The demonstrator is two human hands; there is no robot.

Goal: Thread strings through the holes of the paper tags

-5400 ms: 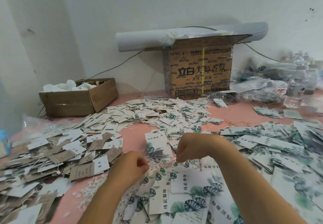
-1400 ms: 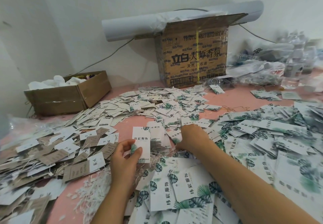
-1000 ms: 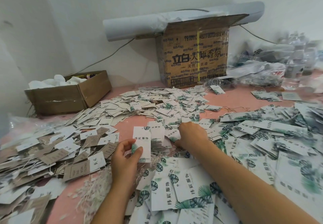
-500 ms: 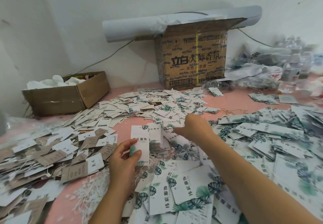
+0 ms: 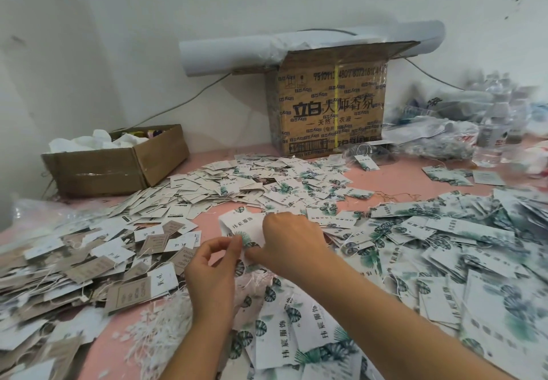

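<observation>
- Left grip: thumb and forefinger are closed in a pinch on the lower edge of a leaf-print tag, which is raised just above the pink desk.
- Right grip: fingers are curled down, with the tips meeting the same tag's lower end from the right. Whether they pinch a string or only card is hidden.
- Tag hole: not visible from this view. Hazard: a string end fed without sight of the hole may miss it or fray.
- Loose white strings lie tangled on the desk just below and left of both hands. Hazard: drawing one strand is likely to drag its neighbours along.
- Left pinch acts on one edge only. Hazard: thin card may fold or twist free under pull.
- Tag heaps crowd close around the work. Hazard: a dropped tag would be hard to tell from the others.
</observation>
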